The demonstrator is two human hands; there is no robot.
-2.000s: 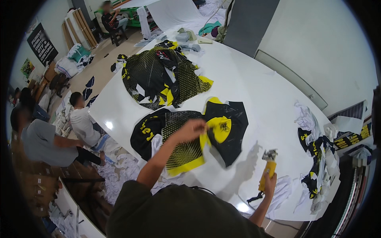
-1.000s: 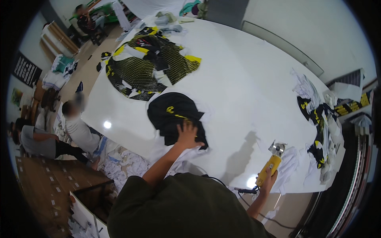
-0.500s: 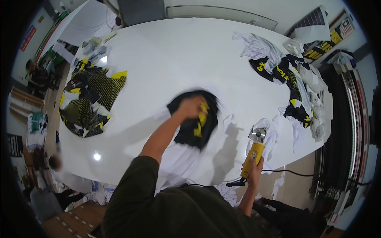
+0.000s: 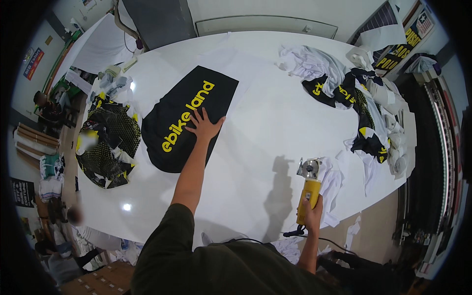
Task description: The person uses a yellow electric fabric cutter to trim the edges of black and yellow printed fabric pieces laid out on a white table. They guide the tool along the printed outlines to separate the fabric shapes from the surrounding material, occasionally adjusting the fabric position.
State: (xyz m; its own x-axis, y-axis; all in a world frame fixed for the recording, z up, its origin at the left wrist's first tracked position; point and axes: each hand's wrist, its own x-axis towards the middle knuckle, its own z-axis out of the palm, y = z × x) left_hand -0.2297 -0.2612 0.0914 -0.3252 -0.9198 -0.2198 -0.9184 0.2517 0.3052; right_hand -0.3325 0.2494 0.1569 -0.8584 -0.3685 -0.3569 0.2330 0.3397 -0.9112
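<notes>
Black fabric panel [image 4: 173,116] with yellow lettering: lying left of centre on the white table [image 4: 258,142], largely flat. Nearest, right hand [image 4: 312,212]: fingers wrapped round the body of a yellow cutter [image 4: 308,195], metal head pointing away from the wearer, well apart from the panel. Farther out, left hand [image 4: 207,129]: fingers splayed wide, laid on the panel near its right edge, gripping nothing.

Step in hand, as judged: spreading the panel. Best done with light, flat strokes from the middle outward, so the cloth does not drag askew; the rounded near-left part may need a check for ripples. Cutter best kept off to the side meanwhile, cord [image 4: 337,244] clear of the cloth.

Hard to make out, near to far: part of the cord is lost behind the torso; whether the blade is turning, cannot tell. Left forearm [image 4: 190,174] covers some of the near edge, and the hand masks some lettering. Single layer or several, cannot tell. Pale cloth by the far right edge nearly merges with the table.
</notes>
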